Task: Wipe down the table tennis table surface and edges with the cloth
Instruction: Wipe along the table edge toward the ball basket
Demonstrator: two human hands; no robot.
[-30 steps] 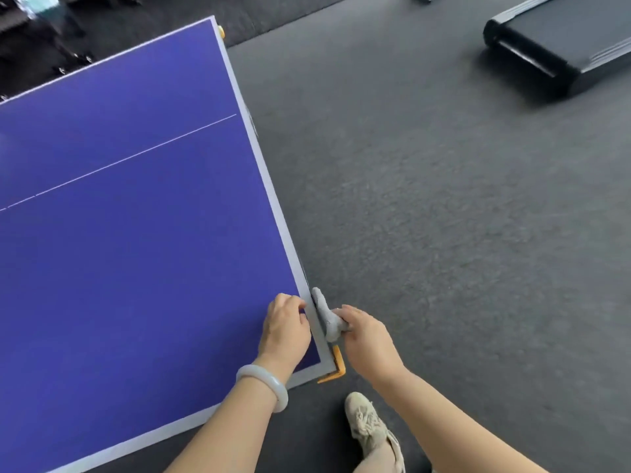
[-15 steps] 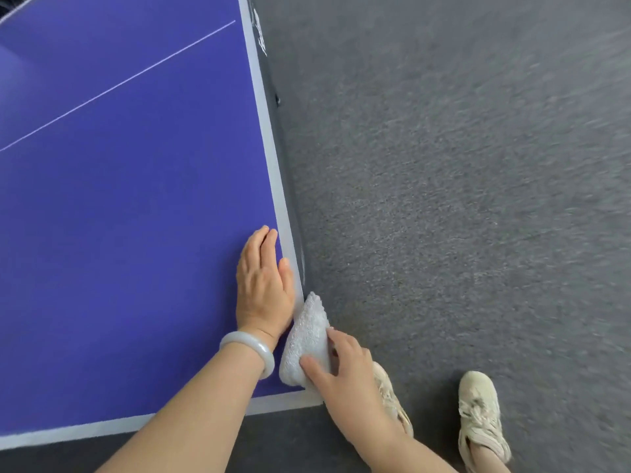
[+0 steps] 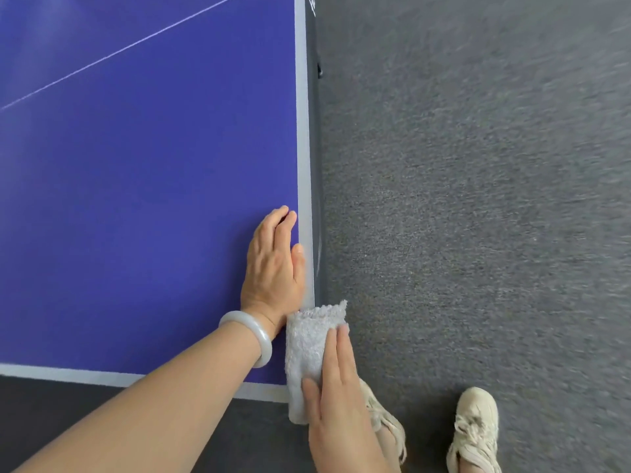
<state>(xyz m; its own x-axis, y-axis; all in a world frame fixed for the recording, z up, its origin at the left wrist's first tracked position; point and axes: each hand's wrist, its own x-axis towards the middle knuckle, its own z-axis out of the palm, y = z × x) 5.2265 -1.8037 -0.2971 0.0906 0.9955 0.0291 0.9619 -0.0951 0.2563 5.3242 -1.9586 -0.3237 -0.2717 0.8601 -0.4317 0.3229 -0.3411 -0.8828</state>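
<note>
Cloth, pale grey and fluffy, is folded over the near right corner of the bench, covering the grey border there and hanging down past the edge. The right hand presses on the cloth with flat fingers and the thumb on its lower part, so it holds the cloth against the side of the bench. The left hand lies flat and released on the purple surface, just beside the cloth, its fingers along the grey border stripe; it grasps nothing. A pale bangle sits on the left wrist, touching the cloth's upper left side. A thin white line crosses the bench surface far from the cloth. Below the cloth, on the dark grey carpet, stand two beige shoes; one is partly hidden under the right hand. The dark side panel of the bench runs up from the cloth.
</note>
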